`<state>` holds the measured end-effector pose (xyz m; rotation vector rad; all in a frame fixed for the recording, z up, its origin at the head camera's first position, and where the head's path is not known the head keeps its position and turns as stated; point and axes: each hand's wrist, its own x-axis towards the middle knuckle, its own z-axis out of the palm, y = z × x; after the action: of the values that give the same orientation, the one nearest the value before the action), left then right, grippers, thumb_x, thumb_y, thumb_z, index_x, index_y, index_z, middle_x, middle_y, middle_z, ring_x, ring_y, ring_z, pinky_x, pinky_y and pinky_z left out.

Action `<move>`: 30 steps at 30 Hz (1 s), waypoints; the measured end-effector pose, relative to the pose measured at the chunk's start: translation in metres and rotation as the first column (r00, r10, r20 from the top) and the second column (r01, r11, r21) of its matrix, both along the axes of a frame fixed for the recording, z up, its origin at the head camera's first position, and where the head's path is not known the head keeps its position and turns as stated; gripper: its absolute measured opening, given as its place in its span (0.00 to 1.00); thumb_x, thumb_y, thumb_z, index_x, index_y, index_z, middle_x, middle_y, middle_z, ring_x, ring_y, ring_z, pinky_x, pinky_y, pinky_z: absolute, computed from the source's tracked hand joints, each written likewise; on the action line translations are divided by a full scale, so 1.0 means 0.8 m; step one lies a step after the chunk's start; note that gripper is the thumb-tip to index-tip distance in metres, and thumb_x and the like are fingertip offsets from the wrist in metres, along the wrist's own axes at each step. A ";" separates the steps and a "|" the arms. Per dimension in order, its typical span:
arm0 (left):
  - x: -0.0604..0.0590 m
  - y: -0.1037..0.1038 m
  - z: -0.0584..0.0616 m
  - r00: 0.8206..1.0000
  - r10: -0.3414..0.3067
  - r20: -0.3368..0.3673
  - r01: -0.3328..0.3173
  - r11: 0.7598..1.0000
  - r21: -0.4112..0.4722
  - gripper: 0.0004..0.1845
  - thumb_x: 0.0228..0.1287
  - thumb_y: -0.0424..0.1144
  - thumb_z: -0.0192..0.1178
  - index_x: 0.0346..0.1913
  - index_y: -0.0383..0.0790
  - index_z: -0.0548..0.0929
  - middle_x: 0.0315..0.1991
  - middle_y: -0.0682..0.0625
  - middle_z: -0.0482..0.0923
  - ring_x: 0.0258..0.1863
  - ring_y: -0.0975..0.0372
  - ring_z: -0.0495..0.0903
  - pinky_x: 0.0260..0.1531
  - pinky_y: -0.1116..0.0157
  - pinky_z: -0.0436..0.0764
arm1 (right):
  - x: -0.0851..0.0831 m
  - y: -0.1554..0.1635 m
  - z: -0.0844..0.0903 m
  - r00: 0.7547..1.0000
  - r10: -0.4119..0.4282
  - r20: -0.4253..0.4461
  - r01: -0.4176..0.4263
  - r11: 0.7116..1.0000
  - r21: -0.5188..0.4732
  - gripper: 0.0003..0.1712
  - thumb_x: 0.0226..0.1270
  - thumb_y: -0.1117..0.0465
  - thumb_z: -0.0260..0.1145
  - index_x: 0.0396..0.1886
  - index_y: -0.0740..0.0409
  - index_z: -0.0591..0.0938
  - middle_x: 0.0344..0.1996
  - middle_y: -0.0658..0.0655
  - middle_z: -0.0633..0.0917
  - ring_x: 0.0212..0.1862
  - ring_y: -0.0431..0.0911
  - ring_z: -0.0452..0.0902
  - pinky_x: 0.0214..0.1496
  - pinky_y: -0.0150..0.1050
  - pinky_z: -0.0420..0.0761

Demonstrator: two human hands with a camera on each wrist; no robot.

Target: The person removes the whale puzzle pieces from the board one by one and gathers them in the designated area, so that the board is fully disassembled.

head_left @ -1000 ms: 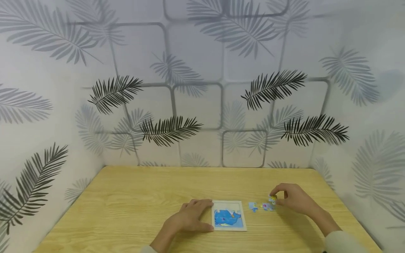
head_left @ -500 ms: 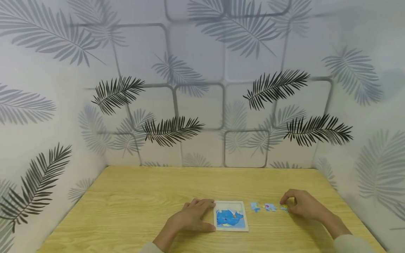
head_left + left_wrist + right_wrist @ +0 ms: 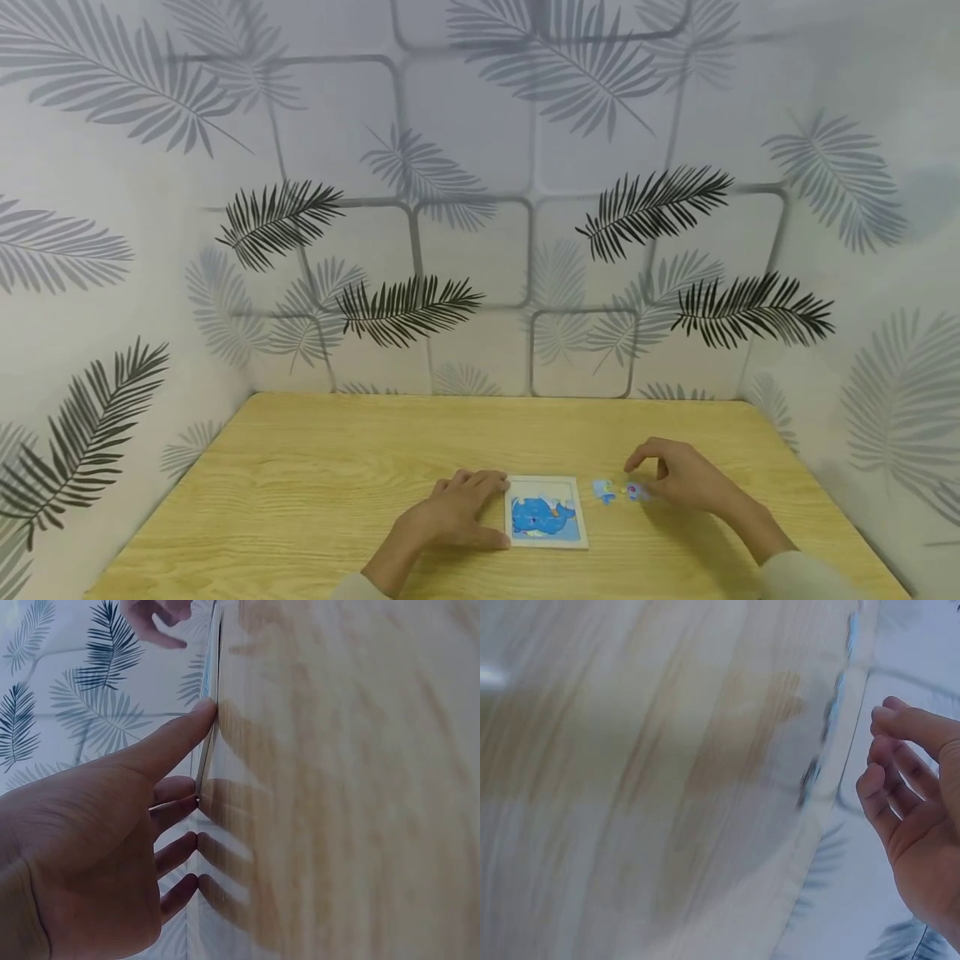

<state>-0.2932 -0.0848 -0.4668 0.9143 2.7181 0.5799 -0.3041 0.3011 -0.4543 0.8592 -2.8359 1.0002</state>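
Note:
My left hand (image 3: 457,512) rests at the left side of a white-framed puzzle board (image 3: 546,542) that bears a blue whale picture. Its thumb (image 3: 187,735) touches the frame's near corner, and the other fingertips press on the tabletop by the far corner. My right hand (image 3: 686,475) hovers over the loose puzzle pieces, fingers loosely bent and nothing between them. A light blue puzzle piece (image 3: 603,490) and one with a purple spot (image 3: 636,491) lie right of the board. A third, darker puzzle piece (image 3: 808,781) shows in the right wrist view; in the head view my right hand hides it.
The wood-grain table (image 3: 337,458) reaches back to a pale wall (image 3: 472,250) printed with dark and grey leaves. Similar walls close in on the left and right sides.
My right hand set the yellow-patterned puzzle piece down right of the other two, let it go and rose back leftward. My left hand stays at the board.

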 end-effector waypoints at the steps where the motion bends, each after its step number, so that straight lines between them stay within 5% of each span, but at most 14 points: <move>1: -0.001 0.000 -0.001 1.000 -0.001 -0.006 0.001 1.000 -0.001 0.43 0.58 0.61 0.64 0.73 0.50 0.62 0.72 0.56 0.61 0.69 0.53 0.59 0.66 0.42 0.56 | -0.002 -0.011 0.001 1.000 0.025 0.014 -0.025 1.000 -0.015 0.14 0.61 0.67 0.69 0.48 0.55 0.82 0.46 0.57 0.83 0.27 0.39 0.71 0.28 0.34 0.76; 7: -0.003 0.001 0.003 1.000 -0.010 0.002 0.010 1.000 0.015 0.42 0.58 0.63 0.63 0.72 0.50 0.63 0.72 0.56 0.62 0.69 0.52 0.59 0.66 0.42 0.56 | -0.007 -0.082 0.001 0.983 0.139 0.123 -0.129 0.988 -0.084 0.21 0.61 0.68 0.68 0.54 0.57 0.80 0.50 0.58 0.82 0.28 0.39 0.71 0.30 0.34 0.77; 15: -0.003 0.003 0.001 1.000 -0.007 0.021 0.007 1.000 0.003 0.42 0.58 0.62 0.64 0.72 0.51 0.63 0.71 0.57 0.61 0.69 0.54 0.58 0.66 0.41 0.55 | -0.007 -0.156 -0.007 0.973 0.189 0.129 -0.185 0.982 -0.048 0.19 0.60 0.65 0.71 0.52 0.56 0.82 0.50 0.53 0.83 0.50 0.51 0.78 0.46 0.37 0.78; 20: -0.008 0.000 -0.009 1.000 -0.019 0.011 0.019 1.000 0.019 0.42 0.58 0.65 0.62 0.72 0.52 0.62 0.71 0.58 0.61 0.69 0.54 0.58 0.65 0.41 0.56 | -0.006 -0.180 -0.009 0.976 0.173 0.131 -0.175 0.984 0.008 0.19 0.58 0.66 0.72 0.51 0.58 0.83 0.43 0.53 0.85 0.35 0.43 0.82 0.35 0.34 0.81; 26: -0.006 -0.002 -0.007 1.000 -0.012 0.021 0.011 1.000 0.018 0.42 0.58 0.64 0.63 0.71 0.53 0.62 0.71 0.59 0.61 0.69 0.54 0.58 0.65 0.41 0.56 | -0.005 -0.191 -0.015 0.979 0.159 0.128 -0.165 0.986 0.032 0.16 0.57 0.63 0.74 0.46 0.53 0.84 0.42 0.48 0.84 0.47 0.46 0.78 0.49 0.41 0.80; 30: 0.000 -0.001 0.002 1.000 0.005 0.030 -0.005 1.000 -0.002 0.40 0.58 0.63 0.64 0.70 0.54 0.63 0.71 0.58 0.61 0.69 0.55 0.58 0.65 0.42 0.56 | -0.004 -0.191 -0.017 0.975 0.173 0.136 -0.176 0.984 0.008 0.17 0.58 0.62 0.73 0.47 0.49 0.81 0.43 0.48 0.80 0.47 0.45 0.76 0.48 0.39 0.78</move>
<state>-0.2929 -0.0860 -0.4648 0.8915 2.6948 0.5866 -0.3069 0.1487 -0.4679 1.1005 -2.9277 1.0902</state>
